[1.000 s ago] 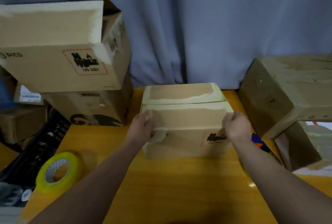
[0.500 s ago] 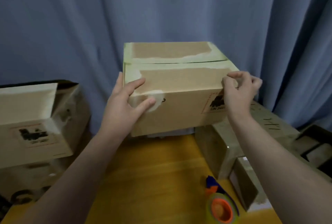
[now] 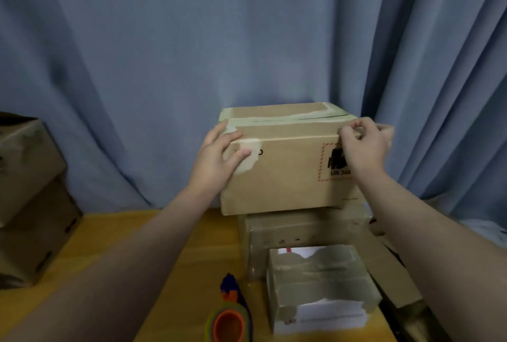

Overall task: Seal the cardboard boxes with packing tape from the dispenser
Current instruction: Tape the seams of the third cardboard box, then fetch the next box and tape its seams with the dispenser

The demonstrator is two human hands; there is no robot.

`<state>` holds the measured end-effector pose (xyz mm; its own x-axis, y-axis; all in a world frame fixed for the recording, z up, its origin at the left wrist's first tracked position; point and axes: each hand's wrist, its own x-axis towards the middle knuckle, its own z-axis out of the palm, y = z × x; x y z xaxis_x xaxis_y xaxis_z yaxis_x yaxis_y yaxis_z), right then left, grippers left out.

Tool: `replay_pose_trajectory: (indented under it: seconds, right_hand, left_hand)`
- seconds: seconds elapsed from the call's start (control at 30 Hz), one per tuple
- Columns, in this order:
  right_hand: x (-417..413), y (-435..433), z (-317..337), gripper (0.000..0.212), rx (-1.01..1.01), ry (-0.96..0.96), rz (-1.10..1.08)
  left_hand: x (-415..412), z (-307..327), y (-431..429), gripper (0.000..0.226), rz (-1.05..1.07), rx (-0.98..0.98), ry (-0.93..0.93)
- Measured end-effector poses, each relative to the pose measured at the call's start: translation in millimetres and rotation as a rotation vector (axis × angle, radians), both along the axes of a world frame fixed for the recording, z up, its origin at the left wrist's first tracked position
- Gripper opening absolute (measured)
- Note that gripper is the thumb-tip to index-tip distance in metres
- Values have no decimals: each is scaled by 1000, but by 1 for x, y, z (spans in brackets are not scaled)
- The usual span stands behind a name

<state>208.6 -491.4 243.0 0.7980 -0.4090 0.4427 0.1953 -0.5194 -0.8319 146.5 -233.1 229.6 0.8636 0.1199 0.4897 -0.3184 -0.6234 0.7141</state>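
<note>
A taped brown cardboard box (image 3: pixel 285 174) with a red-framed UN label sits on top of a larger box (image 3: pixel 304 229) at the table's back right. My left hand (image 3: pixel 216 157) holds its front left corner, thumb on the front face and fingers round the side. My right hand (image 3: pixel 362 149) grips the front right top edge with curled fingers. The tape dispenser (image 3: pixel 229 319), blue with an orange core, lies on the yellow table (image 3: pixel 186 273) near the bottom edge, away from both hands.
A smaller taped box (image 3: pixel 321 289) with a white label stands in front of the stack. More boxes (image 3: pixel 30 196) are stacked at the left. A blue curtain (image 3: pixel 247 39) hangs behind everything. Flat cardboard (image 3: pixel 392 273) lies to the right.
Both hands lifted the box off the table, carried it to the right and set it down on the larger box. The view swung right, and the yellow tape roll left the frame.
</note>
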Motion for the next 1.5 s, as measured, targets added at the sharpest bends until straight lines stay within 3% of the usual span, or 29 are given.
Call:
replay_pose_trajectory:
  seconds: [0.13,0.23,0.33,0.43,0.53,0.67,0.93,1.17,1.5]
  right_hand:
    - [21,-30,-14,14,-65,65,113]
    - [33,-41,-35,24,-184,234,185]
    - [37,-37,-49,35,-373,350,104]
    - [33,-19,-45,32,-571,225,56]
    - [24,18,-30,34,-666,87,277]
    - [8,82,-12,30,-659,-26,537]
    - [-22,226,12,25,-710,-102,809]
    - [-45,391,5,25,-702,-75,879]
    - [-64,624,38,49,-452,1,858]
  left_hand:
    - [19,-14,-28,40,52,20,-13]
    - [34,-33,-34,42,92,128,96]
    - [38,-52,-36,46,123,230,196]
    - [37,-48,-33,50,168,332,194]
    - [29,-32,-20,48,223,454,167]
    - [8,-12,18,26,288,518,90]
    - [-43,14,147,24,439,595,75]
    - [-80,19,318,24,527,627,101]
    - [-100,59,561,12,592,596,108]
